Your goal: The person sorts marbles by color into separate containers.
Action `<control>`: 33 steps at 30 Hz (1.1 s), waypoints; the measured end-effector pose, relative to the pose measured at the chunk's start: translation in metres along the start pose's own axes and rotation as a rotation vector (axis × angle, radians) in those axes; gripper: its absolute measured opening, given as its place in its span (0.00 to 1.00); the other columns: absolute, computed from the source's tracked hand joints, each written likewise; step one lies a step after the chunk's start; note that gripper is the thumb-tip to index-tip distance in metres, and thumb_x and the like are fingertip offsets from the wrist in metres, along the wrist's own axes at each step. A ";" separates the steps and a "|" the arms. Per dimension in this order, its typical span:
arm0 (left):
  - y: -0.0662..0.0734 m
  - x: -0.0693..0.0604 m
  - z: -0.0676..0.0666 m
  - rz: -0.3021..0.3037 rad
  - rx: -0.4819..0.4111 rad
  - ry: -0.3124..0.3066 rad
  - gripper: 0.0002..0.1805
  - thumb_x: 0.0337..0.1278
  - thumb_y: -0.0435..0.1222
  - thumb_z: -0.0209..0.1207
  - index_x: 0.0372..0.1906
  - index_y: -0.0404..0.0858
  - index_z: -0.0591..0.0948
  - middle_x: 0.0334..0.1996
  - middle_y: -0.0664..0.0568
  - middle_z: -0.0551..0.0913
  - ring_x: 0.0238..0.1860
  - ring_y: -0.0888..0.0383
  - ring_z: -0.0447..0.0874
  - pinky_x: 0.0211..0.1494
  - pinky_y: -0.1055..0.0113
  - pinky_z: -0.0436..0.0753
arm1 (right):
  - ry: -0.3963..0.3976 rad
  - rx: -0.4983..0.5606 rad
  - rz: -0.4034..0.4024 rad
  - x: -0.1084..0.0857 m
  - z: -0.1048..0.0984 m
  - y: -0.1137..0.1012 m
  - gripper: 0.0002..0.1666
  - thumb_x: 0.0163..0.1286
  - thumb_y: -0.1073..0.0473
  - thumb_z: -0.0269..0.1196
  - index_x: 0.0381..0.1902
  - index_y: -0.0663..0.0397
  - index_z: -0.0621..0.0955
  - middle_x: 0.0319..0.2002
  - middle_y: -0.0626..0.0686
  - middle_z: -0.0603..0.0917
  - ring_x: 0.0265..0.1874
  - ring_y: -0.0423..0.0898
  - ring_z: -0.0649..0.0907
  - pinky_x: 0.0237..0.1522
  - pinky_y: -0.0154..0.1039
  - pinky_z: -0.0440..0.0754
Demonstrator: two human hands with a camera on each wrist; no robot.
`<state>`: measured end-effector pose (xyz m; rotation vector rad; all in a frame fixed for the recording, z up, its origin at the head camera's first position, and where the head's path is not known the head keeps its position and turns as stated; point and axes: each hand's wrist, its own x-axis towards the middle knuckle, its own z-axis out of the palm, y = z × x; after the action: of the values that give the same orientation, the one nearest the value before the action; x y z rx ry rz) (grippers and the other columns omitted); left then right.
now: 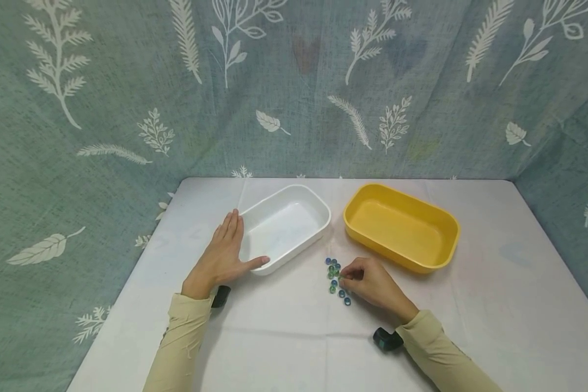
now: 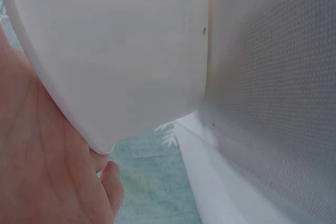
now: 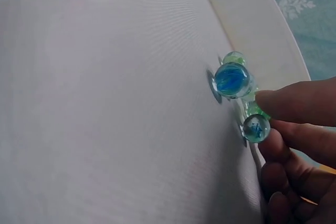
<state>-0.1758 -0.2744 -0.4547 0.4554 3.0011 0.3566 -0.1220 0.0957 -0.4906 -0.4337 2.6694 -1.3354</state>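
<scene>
My left hand [image 1: 220, 258] lies with straight fingers and spread thumb along the near left rim of a white rectangular tub [image 1: 286, 223]. In the left wrist view, the palm [image 2: 47, 150] touches the tub's rim, and the tub's outer wall [image 2: 126, 51] fills the middle. My right hand [image 1: 372, 280] is low over a loose group of glass marbles, blue [image 1: 347, 301] and green [image 1: 332, 289]. Its thumb and index finger pinch a green marble [image 3: 256, 109], partly hidden by the fingers and by nearby blue marbles [image 3: 232, 79].
A yellow rectangular tub [image 1: 402, 228] stands right of the white one, behind my right hand. All of this is on a table with a white cloth [image 1: 274, 337]. Leaf-patterned green fabric [image 1: 294, 109] hangs behind the table.
</scene>
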 end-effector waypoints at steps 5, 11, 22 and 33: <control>0.000 -0.001 0.000 0.000 -0.007 0.000 0.71 0.55 0.75 0.56 0.82 0.29 0.39 0.85 0.39 0.31 0.86 0.40 0.31 0.86 0.40 0.45 | -0.004 0.056 0.019 0.000 -0.002 0.002 0.07 0.61 0.64 0.73 0.38 0.55 0.91 0.30 0.46 0.86 0.32 0.40 0.80 0.38 0.30 0.80; 0.000 -0.002 0.001 0.001 -0.005 0.003 0.71 0.55 0.75 0.56 0.82 0.29 0.39 0.85 0.39 0.31 0.86 0.41 0.30 0.86 0.40 0.46 | -0.003 0.106 0.051 0.001 -0.010 0.003 0.08 0.63 0.63 0.73 0.41 0.56 0.91 0.32 0.49 0.86 0.31 0.41 0.80 0.34 0.30 0.79; 0.000 0.000 0.000 0.004 -0.007 0.013 0.71 0.55 0.75 0.55 0.82 0.29 0.40 0.85 0.39 0.31 0.86 0.41 0.31 0.86 0.40 0.46 | 0.064 0.167 -0.008 0.010 -0.029 -0.005 0.08 0.64 0.61 0.73 0.41 0.55 0.91 0.35 0.51 0.90 0.34 0.41 0.82 0.37 0.31 0.81; 0.000 -0.001 0.000 0.008 -0.009 0.024 0.71 0.55 0.75 0.56 0.82 0.28 0.41 0.85 0.39 0.32 0.86 0.40 0.32 0.86 0.40 0.46 | 0.075 0.196 -0.023 0.020 -0.039 -0.013 0.10 0.66 0.57 0.73 0.44 0.53 0.91 0.40 0.52 0.92 0.38 0.43 0.85 0.41 0.32 0.84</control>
<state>-0.1752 -0.2741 -0.4545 0.4658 3.0209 0.3787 -0.1480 0.1116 -0.4563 -0.3991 2.5638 -1.6312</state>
